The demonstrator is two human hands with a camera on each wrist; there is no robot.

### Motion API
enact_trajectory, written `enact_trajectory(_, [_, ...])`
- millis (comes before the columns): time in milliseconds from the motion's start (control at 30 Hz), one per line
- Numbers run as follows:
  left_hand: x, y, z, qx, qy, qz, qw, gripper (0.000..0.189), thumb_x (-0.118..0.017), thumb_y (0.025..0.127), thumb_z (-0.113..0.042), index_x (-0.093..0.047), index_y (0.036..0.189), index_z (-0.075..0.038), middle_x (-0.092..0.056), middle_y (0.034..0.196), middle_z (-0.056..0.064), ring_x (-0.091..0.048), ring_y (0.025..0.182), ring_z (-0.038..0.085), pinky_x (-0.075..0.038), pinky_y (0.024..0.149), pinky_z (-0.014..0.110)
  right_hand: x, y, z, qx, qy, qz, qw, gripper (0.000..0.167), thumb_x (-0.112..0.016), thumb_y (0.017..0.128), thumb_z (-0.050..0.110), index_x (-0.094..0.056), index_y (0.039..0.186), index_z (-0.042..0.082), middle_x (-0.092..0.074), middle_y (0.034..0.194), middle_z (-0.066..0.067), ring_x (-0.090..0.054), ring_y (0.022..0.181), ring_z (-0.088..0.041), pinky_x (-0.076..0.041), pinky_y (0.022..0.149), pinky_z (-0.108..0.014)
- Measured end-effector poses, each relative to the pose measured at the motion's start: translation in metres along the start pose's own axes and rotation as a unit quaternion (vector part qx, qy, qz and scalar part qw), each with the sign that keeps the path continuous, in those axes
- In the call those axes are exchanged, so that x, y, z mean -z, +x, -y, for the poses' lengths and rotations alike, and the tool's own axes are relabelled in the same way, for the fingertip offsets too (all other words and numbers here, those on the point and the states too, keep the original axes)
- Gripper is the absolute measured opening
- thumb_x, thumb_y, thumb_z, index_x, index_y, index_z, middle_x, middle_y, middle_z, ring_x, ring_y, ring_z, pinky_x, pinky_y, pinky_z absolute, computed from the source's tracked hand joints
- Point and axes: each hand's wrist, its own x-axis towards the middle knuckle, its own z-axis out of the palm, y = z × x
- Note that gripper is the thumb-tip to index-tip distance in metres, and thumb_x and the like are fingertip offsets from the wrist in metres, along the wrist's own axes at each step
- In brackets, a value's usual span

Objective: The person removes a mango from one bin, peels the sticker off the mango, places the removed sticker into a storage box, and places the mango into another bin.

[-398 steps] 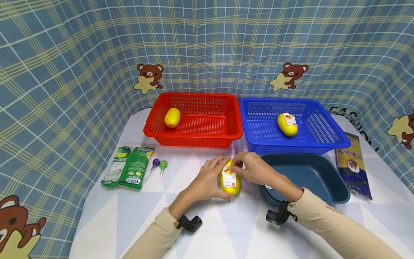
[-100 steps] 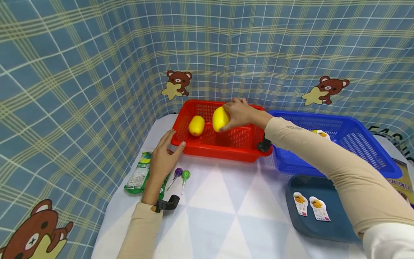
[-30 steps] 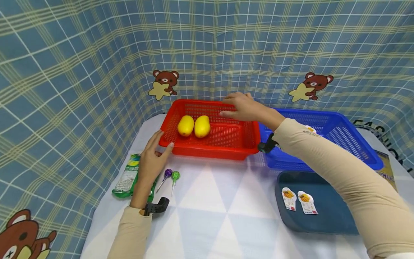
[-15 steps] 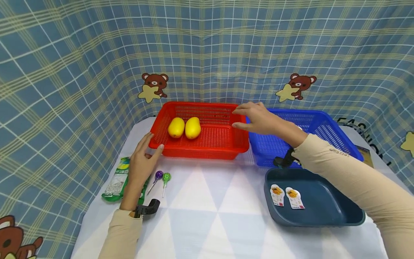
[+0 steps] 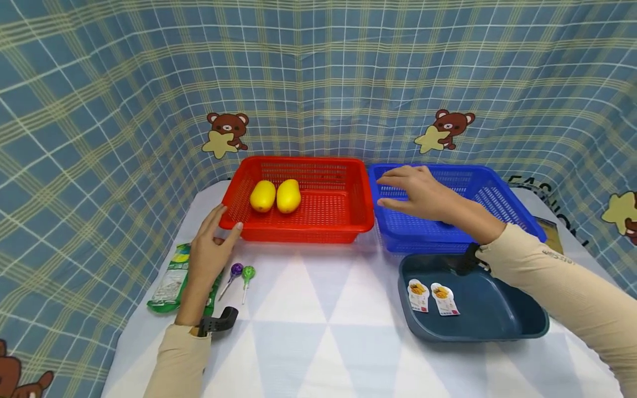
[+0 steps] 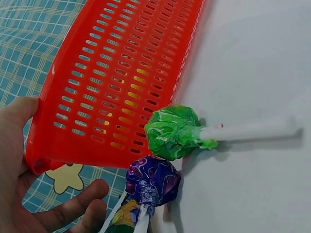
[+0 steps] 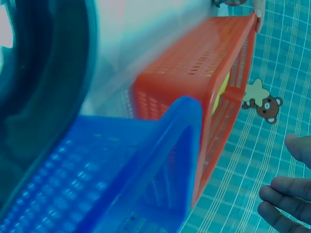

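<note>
Fingers of right hand (image 5: 418, 190): spread, nothing held, above blue basket (image 5: 408, 241), right of red basket (image 5: 298, 227). Left hand (image 5: 206, 249): fingers relaxed, touching the red basket's near-left corner, presumably steadying it. Two yellow fruits (image 5: 288, 197) inside its left half, probably leaving room.

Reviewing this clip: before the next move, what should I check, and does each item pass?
1. Right hand empty: ok.
2. Left hand touching the red basket: ok.
3. Two yellow fruits inside it, no sticker showing: ok.
4. Two stickers lying in the dark tray: ok.
5. Unblocked view into the blue basket: not ok, right hand in front.
6. Fruit in the blue basket: cannot tell.
</note>
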Motion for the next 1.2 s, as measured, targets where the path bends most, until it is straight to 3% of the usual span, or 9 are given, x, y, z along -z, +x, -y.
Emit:
enact_trajectory(300, [0.001, -0.001, -0.002, -0.001, -0.002, 0.002, 1.0, 0.066, -0.065, 0.096, -0.043, -0.043, 0.154, -0.018, -0.038, 0.158, -0.002, -0.062, 0.094, 0.029, -0.041, 0.07, 0.006, 0.004, -0.042, -0.022, -0.045, -0.005, -0.004, 0.999, 0.052, -0.072, 0.093, 0.033, -0.061, 0.136, 0.005, -0.056, 0.137, -0.02, -0.042, 0.133, -0.041, -0.023, 0.107, -0.064])
enact_trajectory(667, [0.0, -0.003, -0.004, 0.0, 0.003, 0.004, 1.0, 0.066, -0.064, 0.096, -0.044, -0.042, 0.154, -0.02, -0.038, 0.157, -0.002, -0.059, 0.08, 0.024, -0.042, 0.065, 0.005, 0.003, -0.09, -0.053, -0.088, -0.011, -0.022, 0.9959, 0.057, -0.072, 0.093, 0.033, -0.06, 0.135, -0.003, -0.055, 0.136, -0.026, -0.042, 0.13, -0.047, -0.023, 0.103, -0.067])
enact_trajectory(967, [-0.001, -0.004, -0.003, 0.007, -0.004, 0.008, 0.9999, 0.067, -0.064, 0.096, -0.044, -0.04, 0.155, -0.022, -0.036, 0.158, -0.003, -0.059, 0.085, 0.024, -0.041, 0.066, 0.005, 0.001, -0.121, -0.074, -0.111, -0.027, -0.036, 0.9929, 0.052, -0.077, 0.09, 0.028, -0.064, 0.128, -0.004, -0.057, 0.132, -0.029, -0.043, 0.128, -0.047, -0.026, 0.097, -0.067])
enact_trajectory(1200, [-0.001, -0.004, -0.003, 0.004, -0.007, 0.008, 0.9999, 0.067, -0.064, 0.097, -0.044, -0.04, 0.155, -0.023, -0.036, 0.159, -0.004, -0.061, 0.09, 0.025, -0.04, 0.068, 0.003, 0.002, -0.143, -0.088, -0.134, -0.026, -0.034, 0.9901, 0.054, -0.074, 0.091, 0.031, -0.061, 0.131, -0.004, -0.054, 0.134, -0.03, -0.041, 0.129, -0.049, -0.026, 0.095, -0.068])
